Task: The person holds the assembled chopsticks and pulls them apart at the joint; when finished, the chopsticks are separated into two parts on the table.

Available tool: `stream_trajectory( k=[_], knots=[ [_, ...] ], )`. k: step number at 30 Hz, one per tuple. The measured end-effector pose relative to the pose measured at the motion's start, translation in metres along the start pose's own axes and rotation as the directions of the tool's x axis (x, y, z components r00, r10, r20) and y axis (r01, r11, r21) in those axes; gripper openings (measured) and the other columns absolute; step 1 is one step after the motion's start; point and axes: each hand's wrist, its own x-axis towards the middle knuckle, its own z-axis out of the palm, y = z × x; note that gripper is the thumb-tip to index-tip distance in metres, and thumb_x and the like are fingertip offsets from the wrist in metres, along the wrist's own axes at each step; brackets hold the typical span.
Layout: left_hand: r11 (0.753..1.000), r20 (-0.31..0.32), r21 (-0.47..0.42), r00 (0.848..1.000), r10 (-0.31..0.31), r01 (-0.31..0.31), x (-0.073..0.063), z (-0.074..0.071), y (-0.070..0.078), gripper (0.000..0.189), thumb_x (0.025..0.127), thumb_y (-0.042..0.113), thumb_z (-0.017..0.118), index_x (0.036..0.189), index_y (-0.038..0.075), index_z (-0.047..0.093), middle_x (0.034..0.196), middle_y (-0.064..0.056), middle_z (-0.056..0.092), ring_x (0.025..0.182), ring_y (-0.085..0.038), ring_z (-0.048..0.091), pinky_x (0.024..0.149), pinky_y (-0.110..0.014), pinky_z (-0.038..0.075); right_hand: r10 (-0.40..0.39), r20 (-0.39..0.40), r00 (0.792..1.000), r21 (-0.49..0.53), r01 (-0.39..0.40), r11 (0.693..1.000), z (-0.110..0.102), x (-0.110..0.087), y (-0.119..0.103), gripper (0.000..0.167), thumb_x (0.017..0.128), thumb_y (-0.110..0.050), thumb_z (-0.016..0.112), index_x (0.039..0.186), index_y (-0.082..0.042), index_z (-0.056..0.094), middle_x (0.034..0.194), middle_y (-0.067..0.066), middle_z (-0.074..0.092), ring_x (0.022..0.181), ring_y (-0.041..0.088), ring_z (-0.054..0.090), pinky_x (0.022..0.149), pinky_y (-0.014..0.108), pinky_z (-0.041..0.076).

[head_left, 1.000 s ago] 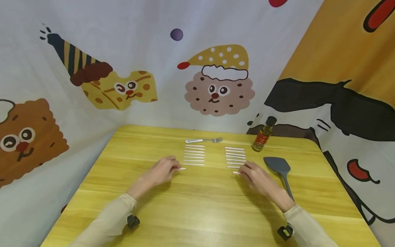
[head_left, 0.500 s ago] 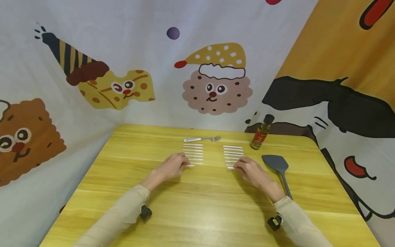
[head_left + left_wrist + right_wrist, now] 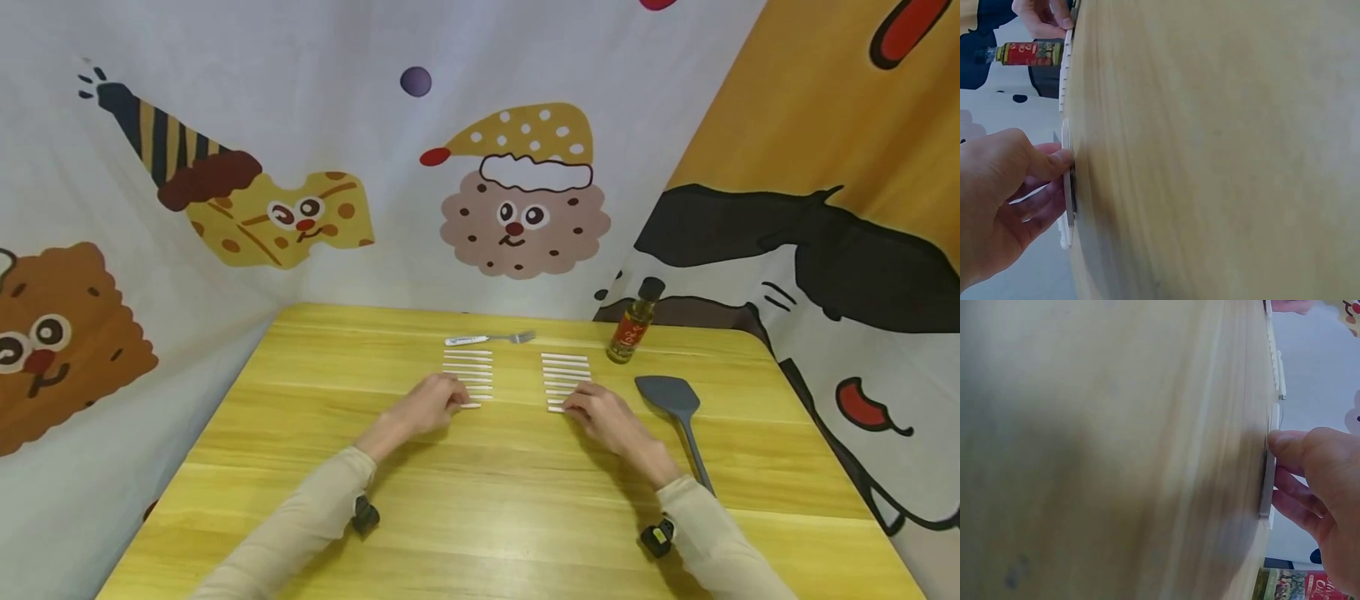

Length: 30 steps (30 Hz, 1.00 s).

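Observation:
My left hand [image 3: 426, 406] pinches a thin white stick [image 3: 1069, 203] between thumb and fingers, low against the table at the near end of the left column of white sticks [image 3: 468, 359]. At the near end of the right column of white sticks [image 3: 565, 358], my right hand [image 3: 607, 414] pinches another thin white stick [image 3: 1268, 484]. Both held sticks lie roughly parallel to the rows beyond them. In the head view, the fingers hide most of each held stick and some ends of the nearer rows.
A fork with a white handle [image 3: 467, 340] lies beyond the left column. An oil bottle with a black cap [image 3: 628, 333] stands upright at the back right. Right of my right hand lies a grey spatula [image 3: 670, 396]. A printed cloth [image 3: 405, 275] hangs behind the yellow wooden table [image 3: 480, 500].
My left hand has moved right with its stick, up to the near end of the left column. The right hand has shifted slightly left and away from me with its stick.

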Motion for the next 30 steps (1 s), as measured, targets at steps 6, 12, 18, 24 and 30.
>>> stream_trajectory(
  k=[6, 12, 18, 24, 30],
  knots=[
    [0.999, -0.009, 0.027, 1.000, 0.024, -0.024, 0.001, 0.004, 0.000, 0.015, 0.089, -0.003, 0.071, 0.099, 0.007, 0.076, 0.094, -0.003, 0.075, 0.090, -0.018, 0.069, 0.093, -0.033, 0.059, 0.018, 0.007, 1.000, 0.002, -0.018, 1.000, 0.001, 0.000, -0.003, 0.012, 0.080, -0.003, 0.083, 0.090, -0.009, 0.077, 0.090, 0.004, 0.070, 0.082, 0.019, 0.068, 0.072, 0.034, 0.061],
    [0.999, -0.010, 0.007, 0.999, 0.035, -0.035, 0.001, 0.007, 0.001, 0.014, 0.090, -0.002, 0.071, 0.098, 0.007, 0.076, 0.093, -0.003, 0.073, 0.086, -0.014, 0.065, 0.078, -0.024, 0.058, 0.041, 0.011, 0.999, 0.007, -0.041, 0.999, 0.001, -0.001, -0.006, 0.012, 0.081, -0.003, 0.083, 0.089, -0.009, 0.076, 0.089, 0.003, 0.069, 0.081, 0.018, 0.067, 0.069, 0.033, 0.060],
    [1.000, -0.004, -0.009, 1.000, 0.029, -0.029, 0.000, 0.008, 0.004, 0.013, 0.092, -0.002, 0.069, 0.100, 0.007, 0.076, 0.095, -0.004, 0.070, 0.086, -0.013, 0.064, 0.077, -0.022, 0.057, 0.058, 0.021, 0.998, 0.009, -0.058, 0.998, 0.000, -0.002, -0.006, 0.010, 0.082, -0.004, 0.082, 0.089, -0.008, 0.076, 0.090, 0.004, 0.068, 0.080, 0.017, 0.066, 0.068, 0.032, 0.060],
    [1.000, -0.003, -0.017, 1.000, 0.022, -0.022, 0.000, 0.009, 0.006, 0.011, 0.093, 0.000, 0.069, 0.100, 0.006, 0.076, 0.096, -0.003, 0.068, 0.085, -0.013, 0.063, 0.075, -0.021, 0.057, 0.064, 0.030, 0.997, 0.005, -0.065, 0.998, 0.002, -0.002, -0.006, 0.011, 0.082, -0.004, 0.083, 0.090, -0.008, 0.077, 0.090, 0.004, 0.069, 0.079, 0.016, 0.067, 0.068, 0.031, 0.060],
    [1.000, -0.011, -0.010, 1.000, 0.022, -0.022, 0.000, 0.012, 0.006, 0.012, 0.092, 0.000, 0.070, 0.099, 0.007, 0.075, 0.096, -0.004, 0.070, 0.086, -0.013, 0.065, 0.077, -0.021, 0.058, 0.068, 0.040, 0.997, 0.007, -0.069, 0.998, 0.003, -0.003, -0.006, 0.011, 0.082, -0.004, 0.082, 0.090, -0.008, 0.076, 0.090, 0.003, 0.069, 0.079, 0.017, 0.067, 0.068, 0.031, 0.060]
  ],
)
